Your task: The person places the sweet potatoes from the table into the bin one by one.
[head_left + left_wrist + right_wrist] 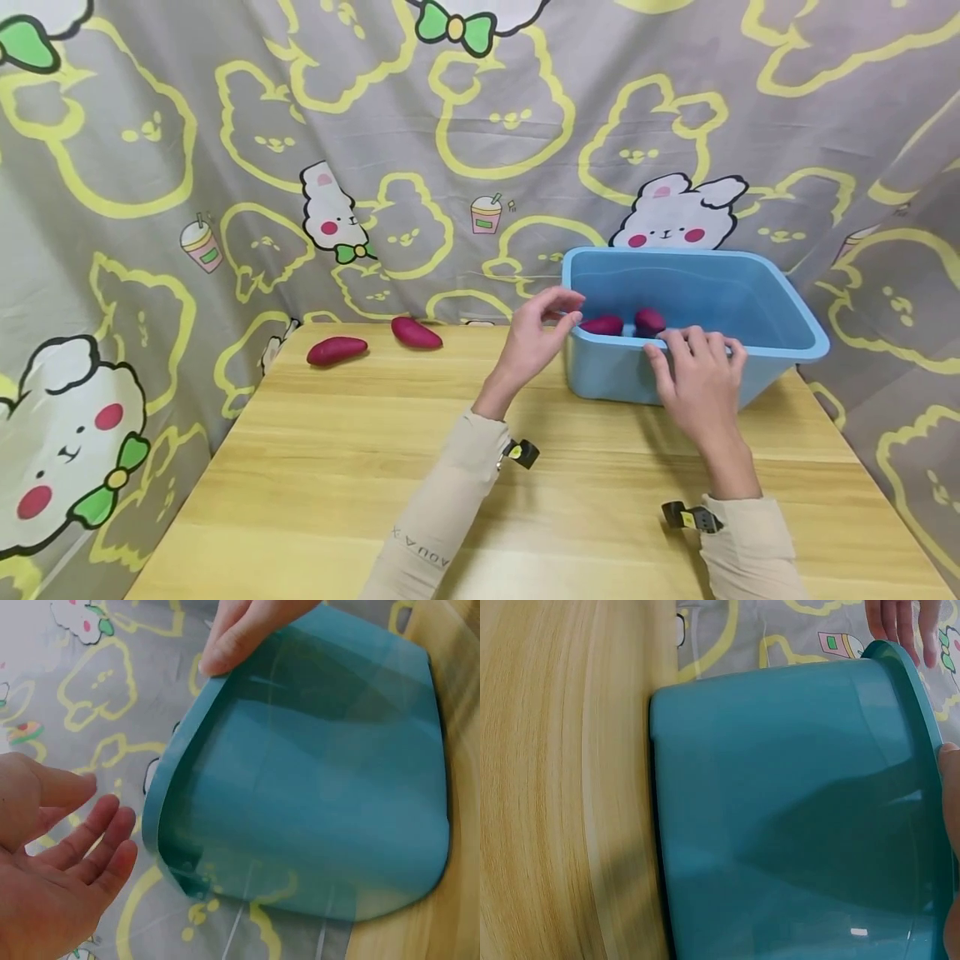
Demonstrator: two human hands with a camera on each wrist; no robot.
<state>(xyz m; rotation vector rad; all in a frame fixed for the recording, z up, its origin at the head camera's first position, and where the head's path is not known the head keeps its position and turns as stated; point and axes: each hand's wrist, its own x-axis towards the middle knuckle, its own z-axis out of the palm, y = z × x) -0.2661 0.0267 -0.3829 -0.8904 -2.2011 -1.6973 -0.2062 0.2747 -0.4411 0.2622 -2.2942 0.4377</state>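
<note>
The empty left hand (534, 337) hung half spread; the right hand (701, 383) gripped the rim (780, 353), likely best for a seemingly stiff, light plastic bin (615, 372).

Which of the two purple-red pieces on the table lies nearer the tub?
The right purple-red piece, closer to the blue tub; the other purple-red piece lies farther left on the table.

Right hand (701, 385) is gripping blue bin (618, 367), frame right; left hand (534, 331) is hovering near its corner; two purple sweet potatoes (337, 351) are lying mid-left.
</note>
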